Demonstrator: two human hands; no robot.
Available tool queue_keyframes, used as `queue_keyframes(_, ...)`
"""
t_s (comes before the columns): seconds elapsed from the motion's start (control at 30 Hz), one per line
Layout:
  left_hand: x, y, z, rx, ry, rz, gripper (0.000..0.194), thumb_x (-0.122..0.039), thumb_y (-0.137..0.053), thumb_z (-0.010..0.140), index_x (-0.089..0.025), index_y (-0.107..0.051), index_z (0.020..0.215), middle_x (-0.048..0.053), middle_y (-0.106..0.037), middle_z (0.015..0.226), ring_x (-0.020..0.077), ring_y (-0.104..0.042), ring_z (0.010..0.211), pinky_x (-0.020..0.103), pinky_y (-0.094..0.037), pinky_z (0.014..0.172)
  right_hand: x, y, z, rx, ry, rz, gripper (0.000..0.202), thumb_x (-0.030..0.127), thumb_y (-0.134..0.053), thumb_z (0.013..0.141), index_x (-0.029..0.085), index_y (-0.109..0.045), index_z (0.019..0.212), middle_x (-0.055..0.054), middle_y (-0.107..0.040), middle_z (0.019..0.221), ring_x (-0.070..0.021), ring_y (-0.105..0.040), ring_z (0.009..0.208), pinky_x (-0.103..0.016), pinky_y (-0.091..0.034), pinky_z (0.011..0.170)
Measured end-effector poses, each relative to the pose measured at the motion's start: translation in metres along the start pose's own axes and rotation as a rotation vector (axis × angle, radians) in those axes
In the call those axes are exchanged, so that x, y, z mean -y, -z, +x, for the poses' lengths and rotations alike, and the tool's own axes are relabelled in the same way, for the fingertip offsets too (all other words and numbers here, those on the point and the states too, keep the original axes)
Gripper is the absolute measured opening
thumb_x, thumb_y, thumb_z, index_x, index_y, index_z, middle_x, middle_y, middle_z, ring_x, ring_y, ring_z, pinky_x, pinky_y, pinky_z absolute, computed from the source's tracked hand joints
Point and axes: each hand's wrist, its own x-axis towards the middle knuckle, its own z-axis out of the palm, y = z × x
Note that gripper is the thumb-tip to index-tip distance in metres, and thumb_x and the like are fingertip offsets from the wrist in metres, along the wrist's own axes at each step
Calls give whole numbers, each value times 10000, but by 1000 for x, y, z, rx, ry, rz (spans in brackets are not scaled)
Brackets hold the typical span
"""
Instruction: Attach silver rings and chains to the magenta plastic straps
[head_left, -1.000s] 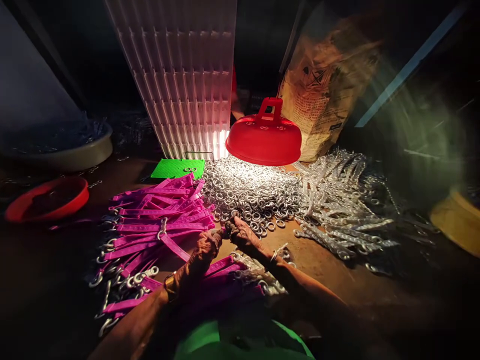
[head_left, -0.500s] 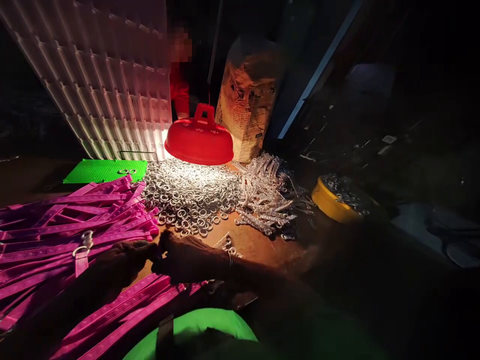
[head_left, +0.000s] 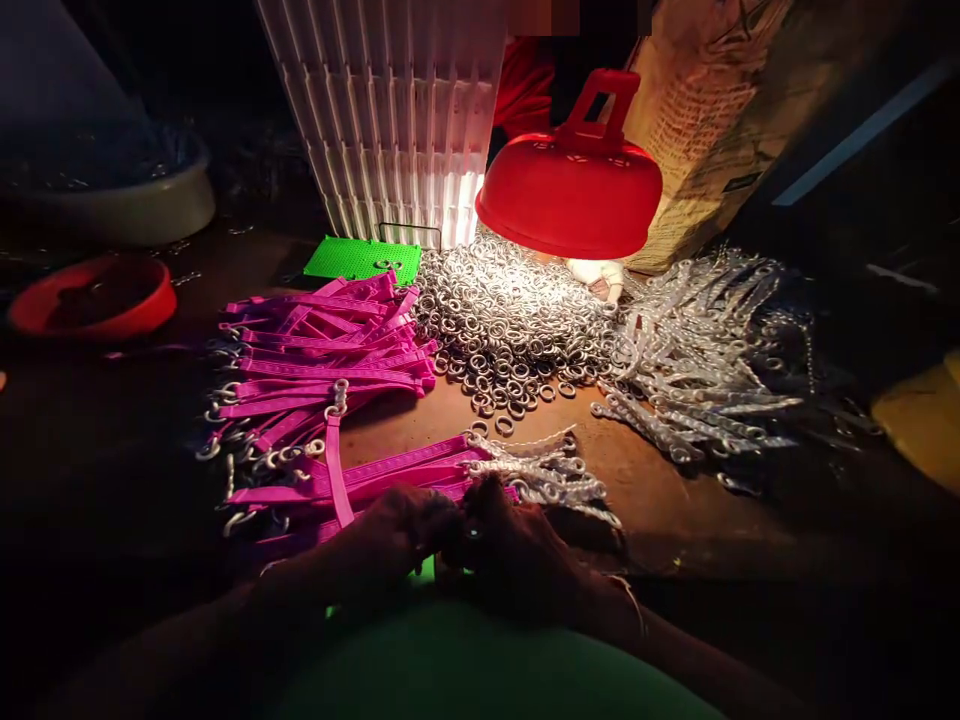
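Note:
My left hand (head_left: 409, 525) and my right hand (head_left: 517, 535) meet low in the middle, fingers closed and pinched together in deep shadow. What they grip is too dark to make out. A pink strap (head_left: 337, 470) with a metal clip (head_left: 340, 397) at its top runs down behind my left hand. Just beyond my fingers lie more pink straps (head_left: 405, 468), their right ends by a small bunch of silver chains (head_left: 559, 470). Farther back is a bigger pile of pink straps (head_left: 322, 370) with metal fittings at the left ends.
A red lamp (head_left: 574, 195) hangs over a heap of metal rings (head_left: 510, 320). Another person's hand (head_left: 604, 278) shows under it. Silver chains (head_left: 697, 350) are heaped right; a green mat (head_left: 360, 260) and red bowl (head_left: 94, 297) are left. A corrugated panel (head_left: 397, 120) stands behind.
The view has turned left and come nearer, so the bench things sit farther right. My hands stay close together. The other person's hand now shows beneath the lamp.

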Motion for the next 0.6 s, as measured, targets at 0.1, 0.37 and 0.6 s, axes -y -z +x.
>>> queue_keyframes(0.1,-6,-5,-4,-57,38,-79,363,-442,-561,829,-89,-597,752,29,-559,706,114,-514,673,222,-398,608,-8,-1,5,37,-22,75,336,484,-457,875,179,-449,1014,-22,-578,705,-115,-469,555,-239,-320,495)
queue_keyframes(0.37,18,4,12,-11,156,-351,373,-436,-636,769,-93,-566,639,6,-515,564,82,-468,495,203,-329,468,-3,14,22,289,24,118,104,197,-445,822,169,-377,895,24,-473,668,-72,-348,539,-195,-262,453)
queue_keyframes(0.6,16,5,19,-107,230,-311,334,-397,-688,684,-119,-520,605,-34,-458,540,60,-387,493,186,-283,471,4,16,34,265,38,-169,144,172,-524,779,158,-422,878,37,-487,624,-58,-361,492,-187,-223,435)
